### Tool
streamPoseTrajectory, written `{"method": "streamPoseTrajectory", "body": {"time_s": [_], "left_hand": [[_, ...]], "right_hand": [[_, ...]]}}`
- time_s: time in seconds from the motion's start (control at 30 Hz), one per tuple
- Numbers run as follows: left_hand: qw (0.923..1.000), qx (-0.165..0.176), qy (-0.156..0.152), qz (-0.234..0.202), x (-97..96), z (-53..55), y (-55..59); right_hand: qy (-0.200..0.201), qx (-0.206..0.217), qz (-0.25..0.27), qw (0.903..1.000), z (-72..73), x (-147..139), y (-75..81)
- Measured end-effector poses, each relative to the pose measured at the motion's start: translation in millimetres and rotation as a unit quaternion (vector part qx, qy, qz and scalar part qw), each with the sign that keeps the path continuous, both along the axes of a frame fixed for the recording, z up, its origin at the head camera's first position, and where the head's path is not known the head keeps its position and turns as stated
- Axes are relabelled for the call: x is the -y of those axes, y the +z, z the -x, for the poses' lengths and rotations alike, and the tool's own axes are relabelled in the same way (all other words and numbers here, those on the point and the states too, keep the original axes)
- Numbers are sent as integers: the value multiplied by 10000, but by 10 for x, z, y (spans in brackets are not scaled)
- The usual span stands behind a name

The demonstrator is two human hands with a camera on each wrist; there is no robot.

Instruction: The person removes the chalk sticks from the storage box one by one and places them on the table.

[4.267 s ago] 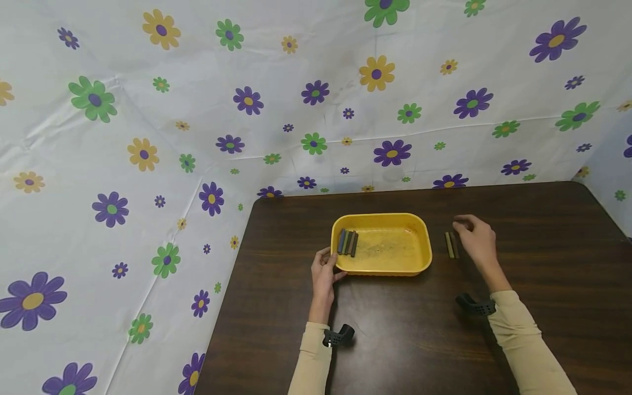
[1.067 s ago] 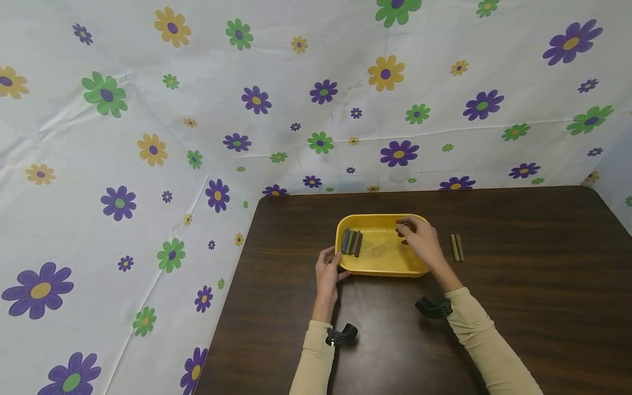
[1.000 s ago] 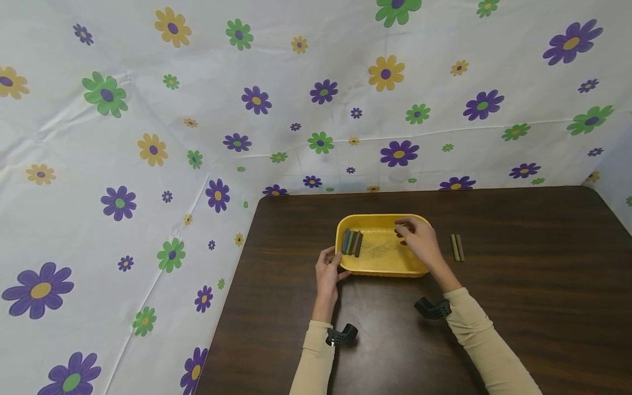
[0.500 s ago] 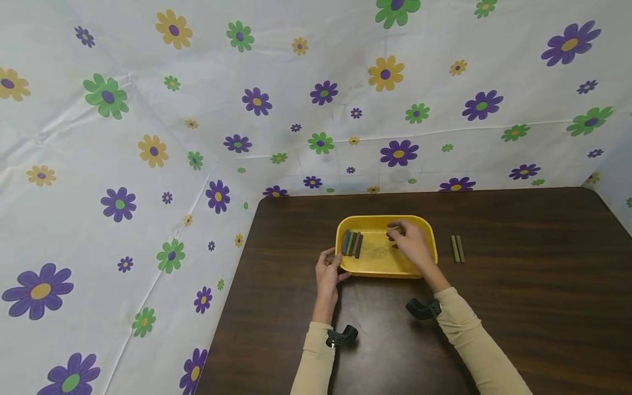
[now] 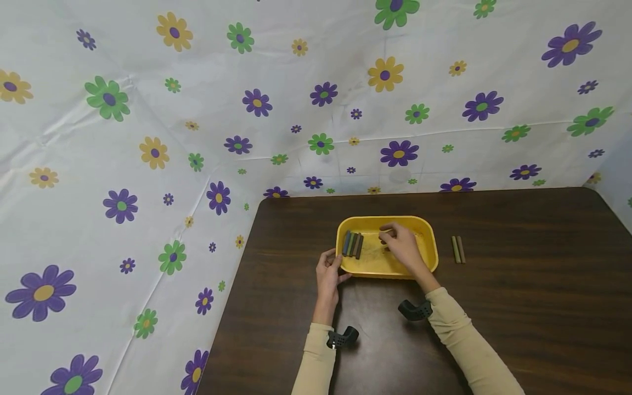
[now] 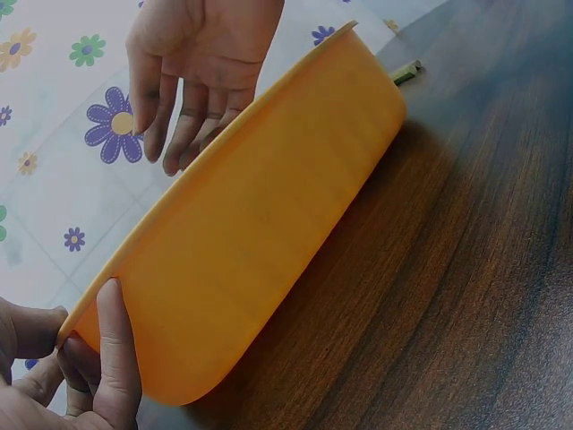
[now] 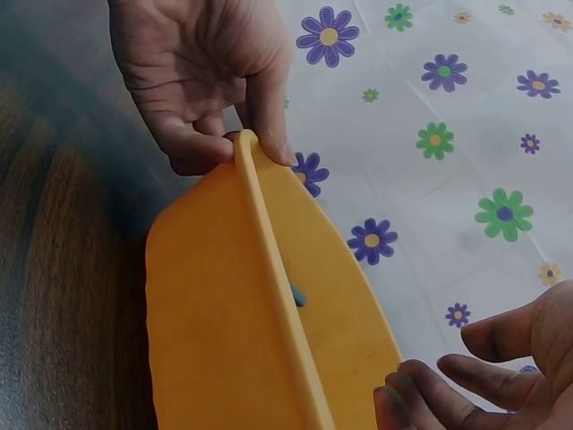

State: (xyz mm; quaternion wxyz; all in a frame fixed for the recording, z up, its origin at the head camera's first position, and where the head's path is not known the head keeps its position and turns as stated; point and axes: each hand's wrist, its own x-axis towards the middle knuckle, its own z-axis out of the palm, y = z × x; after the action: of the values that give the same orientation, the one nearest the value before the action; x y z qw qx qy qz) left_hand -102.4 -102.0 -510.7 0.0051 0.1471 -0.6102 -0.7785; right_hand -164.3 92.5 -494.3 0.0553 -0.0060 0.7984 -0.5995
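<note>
A yellow plastic tray (image 5: 367, 267) rests on the table. My left hand (image 5: 327, 281) grips its near left corner, thumb on one side of the rim and fingers on the other, as the right wrist view also shows. Several short chalk-like sticks (image 5: 353, 244), blue, green and brown, lie side by side at the tray's left end. Over the tray's middle hovers my right hand (image 5: 402, 247), its fingers (image 6: 192, 125) loosely bent with nothing visible between them. On the table, right of the tray, an olive stick (image 5: 456, 249) and a brown stick (image 5: 461, 249) lie parallel.
The dark brown wooden table (image 5: 523, 285) ends at a white flowered sheet (image 5: 355, 131) behind and on the left. Each wrist wears a black camera mount, one on the left (image 5: 342, 337) and one on the right (image 5: 415, 310).
My right hand has moved left, from above the two loose sticks to over the tray's middle. The left hand keeps its grip on the corner, and the sticks lie as before.
</note>
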Motion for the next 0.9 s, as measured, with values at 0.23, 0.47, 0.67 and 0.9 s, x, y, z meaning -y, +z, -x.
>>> {"method": "streamPoseTrajectory", "body": {"time_s": [0.23,0.47,0.67,0.9], "left_hand": [[10000,40,7,-23,27,73,-171],[9999,-9,140,-43,18,101,-297],[9998,-20,214,4,4,87,-285],[9997,-1,232,40,1,91,-276]], "right_hand": [[28,-52,13,10000,-9,66,-27],[-8,-3,-77,10000,-24,150,-36],[54,108,-38,9999,-18,194,-68],[256,202,-49,9995,8,230,-133]]}}
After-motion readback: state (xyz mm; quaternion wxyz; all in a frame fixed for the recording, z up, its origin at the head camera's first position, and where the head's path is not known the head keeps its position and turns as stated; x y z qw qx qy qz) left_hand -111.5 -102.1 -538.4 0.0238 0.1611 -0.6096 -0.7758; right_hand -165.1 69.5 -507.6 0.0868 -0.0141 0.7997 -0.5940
